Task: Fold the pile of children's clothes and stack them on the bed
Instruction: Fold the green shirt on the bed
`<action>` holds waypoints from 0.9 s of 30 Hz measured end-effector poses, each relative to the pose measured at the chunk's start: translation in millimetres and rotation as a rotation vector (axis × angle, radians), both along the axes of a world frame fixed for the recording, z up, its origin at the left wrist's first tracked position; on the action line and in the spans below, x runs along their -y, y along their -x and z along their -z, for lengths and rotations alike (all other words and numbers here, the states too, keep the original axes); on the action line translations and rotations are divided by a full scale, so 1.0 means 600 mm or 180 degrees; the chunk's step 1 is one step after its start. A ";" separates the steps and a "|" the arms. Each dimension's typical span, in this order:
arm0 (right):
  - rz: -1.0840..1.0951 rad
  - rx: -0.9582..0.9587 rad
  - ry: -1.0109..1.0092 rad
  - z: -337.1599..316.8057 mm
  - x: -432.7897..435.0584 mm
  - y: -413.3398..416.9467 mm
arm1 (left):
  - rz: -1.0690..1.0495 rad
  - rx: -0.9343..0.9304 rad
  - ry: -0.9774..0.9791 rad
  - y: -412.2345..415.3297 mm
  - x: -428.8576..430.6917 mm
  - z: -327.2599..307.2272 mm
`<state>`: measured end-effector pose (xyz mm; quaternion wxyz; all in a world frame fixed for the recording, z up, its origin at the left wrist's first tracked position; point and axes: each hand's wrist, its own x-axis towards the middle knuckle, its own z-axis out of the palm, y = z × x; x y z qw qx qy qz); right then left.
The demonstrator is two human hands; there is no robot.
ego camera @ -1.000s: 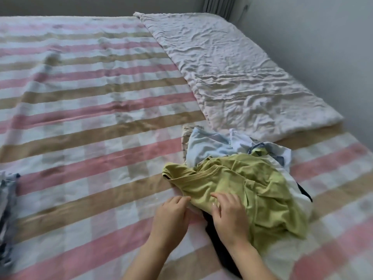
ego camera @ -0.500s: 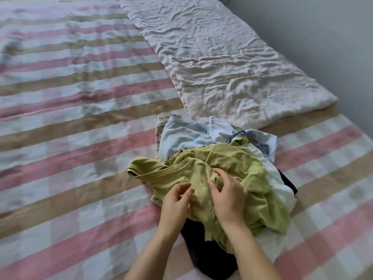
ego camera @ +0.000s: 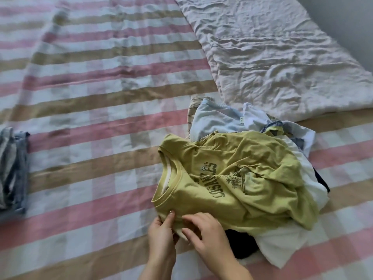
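Hands: your left hand [ego camera: 161,233] and right hand [ego camera: 209,233] both pinch the olive T-shirt [ego camera: 232,190] at its near sleeve, probably to pull it flat | T-shirt: lies atop the pile [ego camera: 212,122], print up

The bed [ego camera: 90,110] has a checked cover. On it lie a crumpled quilt [ego camera: 272,53], a clothes pile [ego camera: 232,178] and a stack [ego camera: 12,168].

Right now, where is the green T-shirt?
Head view, lower right: the T-shirt tops the clothes pile, left hand and right hand holding its near edge.
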<state>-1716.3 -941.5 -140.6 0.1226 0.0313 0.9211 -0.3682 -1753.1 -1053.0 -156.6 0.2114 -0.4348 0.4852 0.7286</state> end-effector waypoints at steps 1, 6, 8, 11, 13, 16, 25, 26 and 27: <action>-0.0093 0.0082 0.0003 0.005 -0.007 0.002 | -0.0117 0.0122 -0.0051 -0.006 0.000 0.011; 0.0167 -0.0277 0.0264 -0.018 -0.046 0.093 | -0.0526 0.0263 -0.0227 -0.020 -0.001 0.044; 0.0186 -0.0565 0.0229 -0.025 -0.054 0.167 | -0.0681 0.0260 -0.0190 -0.017 0.000 0.051; -0.0116 -0.0584 0.0024 -0.013 -0.046 0.282 | -0.0856 0.0241 -0.0131 -0.016 0.003 0.065; -0.0532 -0.0416 -0.0271 0.009 -0.032 0.346 | -0.0917 0.0239 -0.0136 -0.017 0.007 0.073; -0.1148 0.0112 -0.0694 0.036 -0.016 0.407 | -0.0892 0.0269 -0.0191 -0.020 0.013 0.079; -0.1248 -0.0077 -0.1231 0.009 -0.013 0.423 | -0.0706 -0.0105 0.0038 -0.013 0.032 0.043; -0.1169 -0.0201 -0.1206 -0.009 -0.016 0.416 | -0.0671 -0.0232 0.0152 -0.012 0.037 0.030; -0.1080 -0.0340 -0.1163 -0.034 -0.020 0.404 | -0.0640 -0.0362 0.0246 -0.011 0.044 0.012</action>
